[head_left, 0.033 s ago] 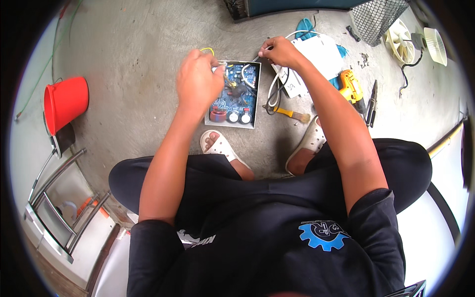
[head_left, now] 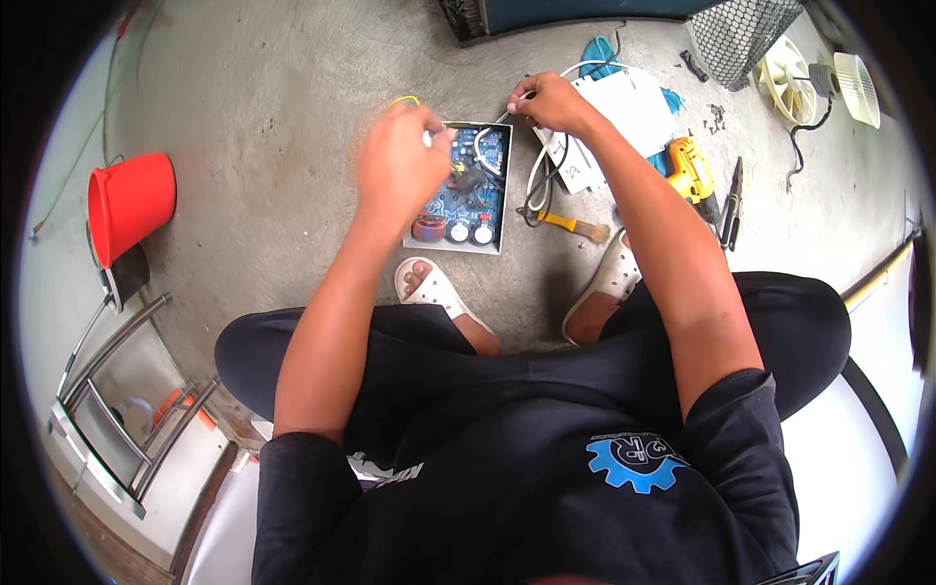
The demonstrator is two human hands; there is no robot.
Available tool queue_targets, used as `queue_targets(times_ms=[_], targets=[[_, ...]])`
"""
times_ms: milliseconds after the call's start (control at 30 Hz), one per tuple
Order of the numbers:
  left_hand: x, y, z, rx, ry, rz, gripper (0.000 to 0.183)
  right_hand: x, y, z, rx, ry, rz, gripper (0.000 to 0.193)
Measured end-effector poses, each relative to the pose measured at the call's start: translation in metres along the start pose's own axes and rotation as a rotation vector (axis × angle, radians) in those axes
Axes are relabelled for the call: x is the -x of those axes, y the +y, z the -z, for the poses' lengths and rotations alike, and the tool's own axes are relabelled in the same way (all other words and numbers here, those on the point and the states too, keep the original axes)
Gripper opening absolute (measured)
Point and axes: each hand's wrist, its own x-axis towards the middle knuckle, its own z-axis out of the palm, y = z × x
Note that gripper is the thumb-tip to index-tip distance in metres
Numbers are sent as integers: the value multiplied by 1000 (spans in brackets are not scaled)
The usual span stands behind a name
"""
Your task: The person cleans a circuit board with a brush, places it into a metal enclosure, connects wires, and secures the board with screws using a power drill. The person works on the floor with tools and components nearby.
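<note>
A blue circuit board with coils, round capacitors and wires lies in a shallow open metal box on the floor between my feet. Over the box's upper left corner is my left hand, blurred, fingers pinched together. A small white bit shows at its fingertips, too unclear to name. A yellow wire loops out beyond this hand. My right hand is closed on a thin cable just past the box's upper right corner. Beside the box lies a white panel with white and black cables on it.
A yellow power drill, pliers and a brush lie at right. Scattered screws, a fan wheel and a mesh basket are farther off. A red bucket stands left, near a metal-framed chair.
My left hand has shifted slightly to the right above the box's upper left corner. My right hand stays in place on the cable.
</note>
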Motion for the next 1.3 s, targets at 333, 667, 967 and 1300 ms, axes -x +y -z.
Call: queue_targets(times_ms=[333,667,967,1300], targets=[[2,26,-80,56,-140,210,38,-14,-3,6,-64,-17,44,14],[3,21,-99,199,-157,246,39,-23,4,-11,-29,11,69,22],[4,14,-117,139,-96,187,43,-39,10,-16,-97,-2,167,16],[-17,37,-116,286,-65,477,27,-40,20,-33,-386,48,-3,24]])
